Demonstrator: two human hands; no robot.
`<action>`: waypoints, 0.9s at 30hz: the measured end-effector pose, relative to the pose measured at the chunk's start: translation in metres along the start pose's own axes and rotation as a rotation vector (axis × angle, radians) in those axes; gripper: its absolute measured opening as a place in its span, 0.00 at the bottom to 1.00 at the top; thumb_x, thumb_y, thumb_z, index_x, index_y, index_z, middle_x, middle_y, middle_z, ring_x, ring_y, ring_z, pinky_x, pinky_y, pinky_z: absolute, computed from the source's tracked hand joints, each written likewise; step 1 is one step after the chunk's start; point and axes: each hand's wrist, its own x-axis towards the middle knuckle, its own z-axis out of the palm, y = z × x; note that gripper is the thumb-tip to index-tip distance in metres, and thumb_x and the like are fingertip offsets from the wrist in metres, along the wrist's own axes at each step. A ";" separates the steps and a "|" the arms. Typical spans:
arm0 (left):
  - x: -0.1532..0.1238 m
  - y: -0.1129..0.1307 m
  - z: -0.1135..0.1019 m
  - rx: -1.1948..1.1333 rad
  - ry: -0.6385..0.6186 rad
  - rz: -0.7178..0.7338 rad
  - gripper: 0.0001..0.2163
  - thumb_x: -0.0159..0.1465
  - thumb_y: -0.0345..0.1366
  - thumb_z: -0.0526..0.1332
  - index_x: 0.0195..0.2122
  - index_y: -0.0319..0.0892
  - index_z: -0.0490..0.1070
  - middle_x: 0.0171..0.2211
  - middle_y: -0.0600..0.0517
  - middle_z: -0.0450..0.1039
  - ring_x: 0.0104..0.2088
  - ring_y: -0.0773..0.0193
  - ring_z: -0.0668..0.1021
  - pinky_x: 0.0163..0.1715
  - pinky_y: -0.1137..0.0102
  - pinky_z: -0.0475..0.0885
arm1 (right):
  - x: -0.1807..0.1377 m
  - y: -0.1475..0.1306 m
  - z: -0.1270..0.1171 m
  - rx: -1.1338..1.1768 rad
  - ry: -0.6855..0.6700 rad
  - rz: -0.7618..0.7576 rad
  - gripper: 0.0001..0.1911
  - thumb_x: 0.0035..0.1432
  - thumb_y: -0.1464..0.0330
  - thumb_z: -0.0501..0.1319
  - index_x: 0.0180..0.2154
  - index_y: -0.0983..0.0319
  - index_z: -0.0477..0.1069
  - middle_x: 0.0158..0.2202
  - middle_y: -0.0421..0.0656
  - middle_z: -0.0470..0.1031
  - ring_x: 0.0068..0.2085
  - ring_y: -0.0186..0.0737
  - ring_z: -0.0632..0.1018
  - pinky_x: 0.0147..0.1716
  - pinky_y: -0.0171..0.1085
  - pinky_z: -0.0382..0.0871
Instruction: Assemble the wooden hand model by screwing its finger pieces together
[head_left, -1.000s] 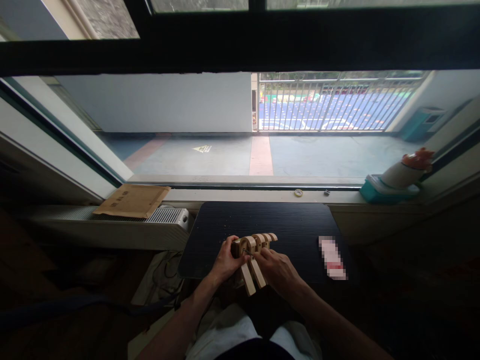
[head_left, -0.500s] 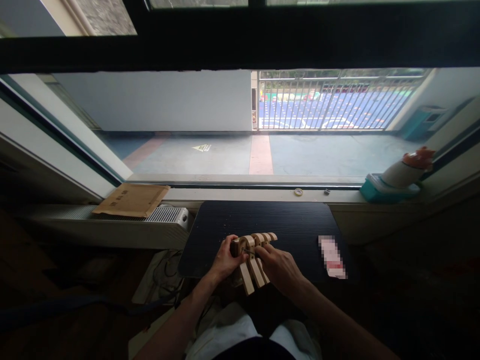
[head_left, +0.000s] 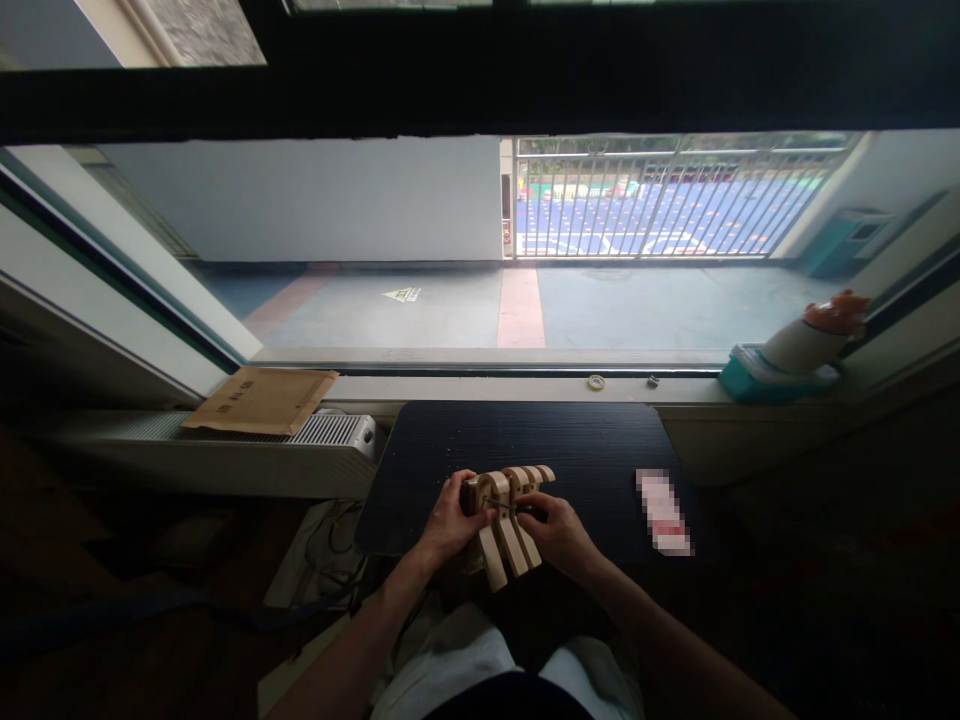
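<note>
A pale wooden piece with several curved, hook-like slats (head_left: pixel 508 545) is held up over the near edge of the dark table (head_left: pixel 420 440). My left hand (head_left: pixel 450 520) is closed round its left end, thumb on the near face. My right hand (head_left: pixel 556 530) pinches a thin dark metal rod (head_left: pixel 501 503), which looks like a small hand tool. The rod lies roughly level, and its left end meets the inner face of the leftmost slat. The tool's exact kind is too small to tell, and my right fingers hide its other end. Small dark holes show in the slats.
A pink-and-white blurred item (head_left: pixel 664 512) lies at the table's right. Behind, the window sill (head_left: pixel 465 388) bears a tape roll (head_left: pixel 596 382), a small grey object (head_left: pixel 653 381) and a teal box (head_left: pixel 750 375). A brown envelope (head_left: pixel 262 400) rests on the radiator (head_left: pixel 330 455) at left.
My right hand has shifted slightly and its fingers have changed their hold, leaving more of the rod in sight. My left hand and the wooden piece stay nearly in place.
</note>
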 end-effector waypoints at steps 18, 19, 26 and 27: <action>0.001 -0.001 0.001 -0.007 0.009 0.001 0.26 0.48 0.40 0.68 0.48 0.46 0.63 0.44 0.50 0.68 0.45 0.58 0.73 0.46 0.62 0.68 | -0.011 -0.015 -0.008 -0.552 -0.022 -0.355 0.11 0.60 0.74 0.55 0.41 0.59 0.74 0.37 0.43 0.77 0.35 0.37 0.77 0.33 0.33 0.67; 0.001 -0.001 0.001 -0.008 0.013 0.004 0.26 0.48 0.40 0.68 0.48 0.46 0.64 0.44 0.50 0.68 0.45 0.58 0.73 0.46 0.62 0.69 | -0.009 -0.012 -0.007 -0.439 0.004 -0.300 0.11 0.60 0.72 0.55 0.41 0.59 0.74 0.38 0.43 0.78 0.37 0.38 0.77 0.36 0.33 0.67; 0.000 0.002 0.001 -0.001 0.009 -0.002 0.26 0.49 0.40 0.68 0.49 0.46 0.63 0.44 0.50 0.68 0.45 0.58 0.73 0.46 0.62 0.68 | 0.001 0.003 0.003 0.144 -0.016 0.080 0.15 0.57 0.64 0.57 0.41 0.64 0.77 0.38 0.45 0.80 0.38 0.42 0.79 0.38 0.35 0.69; 0.000 0.002 0.001 0.001 0.009 -0.008 0.26 0.49 0.40 0.68 0.49 0.46 0.63 0.44 0.50 0.68 0.45 0.58 0.73 0.46 0.62 0.68 | 0.000 0.002 0.003 0.122 -0.024 0.089 0.15 0.57 0.64 0.57 0.41 0.64 0.77 0.38 0.46 0.80 0.38 0.42 0.79 0.37 0.35 0.69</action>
